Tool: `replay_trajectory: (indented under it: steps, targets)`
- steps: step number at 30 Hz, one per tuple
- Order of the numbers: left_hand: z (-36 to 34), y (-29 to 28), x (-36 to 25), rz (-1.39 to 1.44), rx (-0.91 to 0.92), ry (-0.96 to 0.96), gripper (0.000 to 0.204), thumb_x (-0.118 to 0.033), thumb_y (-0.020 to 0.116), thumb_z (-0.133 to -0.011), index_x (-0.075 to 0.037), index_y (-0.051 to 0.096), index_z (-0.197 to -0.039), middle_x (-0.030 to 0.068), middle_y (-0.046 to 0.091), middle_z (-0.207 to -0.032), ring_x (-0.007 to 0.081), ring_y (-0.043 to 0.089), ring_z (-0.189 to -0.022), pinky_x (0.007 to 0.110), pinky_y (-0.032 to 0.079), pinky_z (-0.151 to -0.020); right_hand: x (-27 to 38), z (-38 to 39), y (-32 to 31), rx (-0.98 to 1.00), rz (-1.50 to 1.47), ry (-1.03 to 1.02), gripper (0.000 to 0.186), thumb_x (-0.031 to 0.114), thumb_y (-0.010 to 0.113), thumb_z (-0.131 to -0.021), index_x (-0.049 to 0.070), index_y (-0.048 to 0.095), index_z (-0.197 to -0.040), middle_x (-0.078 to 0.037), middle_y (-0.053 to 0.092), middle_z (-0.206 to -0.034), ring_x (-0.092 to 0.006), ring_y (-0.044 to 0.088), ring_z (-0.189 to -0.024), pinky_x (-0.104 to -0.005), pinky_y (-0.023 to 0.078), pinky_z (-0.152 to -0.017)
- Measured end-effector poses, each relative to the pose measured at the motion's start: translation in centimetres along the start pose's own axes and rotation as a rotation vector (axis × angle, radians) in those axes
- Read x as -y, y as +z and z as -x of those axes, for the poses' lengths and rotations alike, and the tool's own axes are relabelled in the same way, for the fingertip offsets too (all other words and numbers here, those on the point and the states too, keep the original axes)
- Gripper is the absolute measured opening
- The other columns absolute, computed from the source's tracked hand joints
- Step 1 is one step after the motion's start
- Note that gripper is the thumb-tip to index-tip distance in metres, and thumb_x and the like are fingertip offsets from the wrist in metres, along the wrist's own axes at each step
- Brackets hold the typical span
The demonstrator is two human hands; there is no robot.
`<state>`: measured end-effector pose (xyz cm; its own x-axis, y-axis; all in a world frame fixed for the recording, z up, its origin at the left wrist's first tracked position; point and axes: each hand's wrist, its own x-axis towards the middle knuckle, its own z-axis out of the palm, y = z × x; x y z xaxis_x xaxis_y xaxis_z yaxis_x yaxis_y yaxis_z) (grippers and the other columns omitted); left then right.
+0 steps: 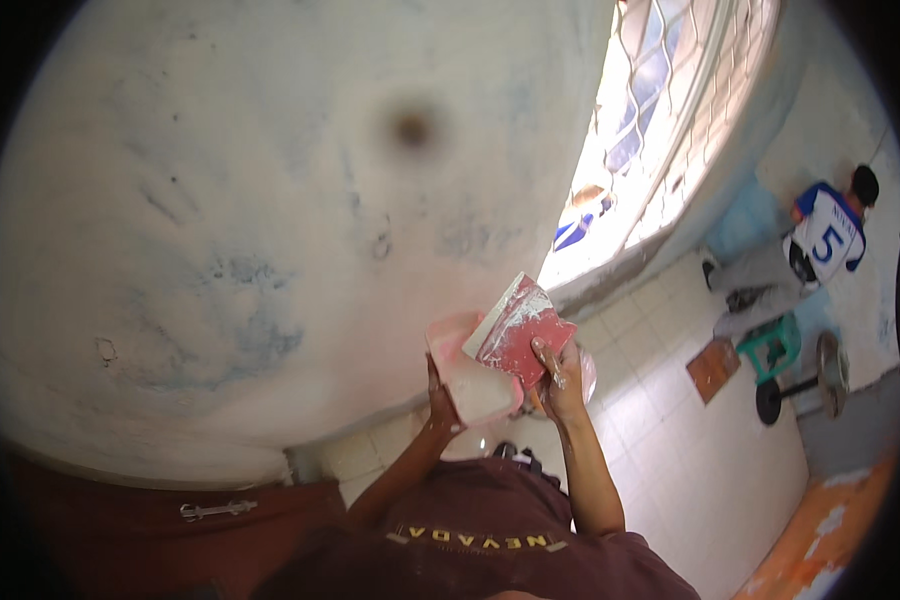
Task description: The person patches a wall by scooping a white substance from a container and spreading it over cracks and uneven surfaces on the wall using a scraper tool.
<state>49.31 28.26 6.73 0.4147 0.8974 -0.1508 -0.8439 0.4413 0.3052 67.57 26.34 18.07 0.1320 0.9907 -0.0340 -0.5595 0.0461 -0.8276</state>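
My left hand [440, 404] grips the side of a pink plastic tub [441, 335] with pale, creamy filler [482, 395] inside. Over the tub's upper right, my right hand [563, 383] is closed round a wide red putty spreader [523, 338], thumb on its face. White paste is smeared across the spreader, thickest toward its pale upper-left edge. White smears also mark my right fingers. Something orange shows just below that hand, too little of it to name. Both hands are in front of a patchy white and bluish wall [270, 200].
A barred window [660, 130] is at the upper right, its sill [610, 283] jutting out. Farther right, another person [827, 235] is by the wall near a green plastic stool [770, 348], a pedestal fan [830, 372] and a brown board [714, 370]. A brown door [150, 530] is lower left.
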Motion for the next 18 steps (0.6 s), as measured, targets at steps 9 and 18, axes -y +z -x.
replay_trajectory:
  steps: [9, 18]
  targets:
    - [-3.2, 0.1, -0.7, 0.170, 0.126, -0.005, 0.083, -0.076, 0.041, -0.097, -0.020, 0.038, -0.158, 0.0125, 0.052, -0.152, 0.0368, 0.056, -0.134, 0.064, 0.046, -0.110, 15.8, -15.7, 8.7, -0.007, 0.748, -0.940, 0.032, 0.019, 0.062, -0.106, -0.005, 0.065, -0.127, -0.006, 0.072, -0.106, -0.0104, 0.061, -0.096, -0.0273, 0.049, -0.086]
    - [-5.4, 0.3, -3.6, 0.075, 0.134, -0.045, 0.087, -0.080, 0.036, -0.096, -0.021, 0.036, -0.159, 0.0107, 0.050, -0.155, 0.0375, 0.054, -0.137, 0.065, 0.042, -0.113, 26.9, -21.1, 24.9, -0.029, 1.162, -1.965, 0.061, -0.011, 0.061, -0.078, 0.011, 0.068, -0.134, -0.009, 0.067, -0.137, -0.0337, 0.063, -0.123, -0.0442, 0.047, -0.104]
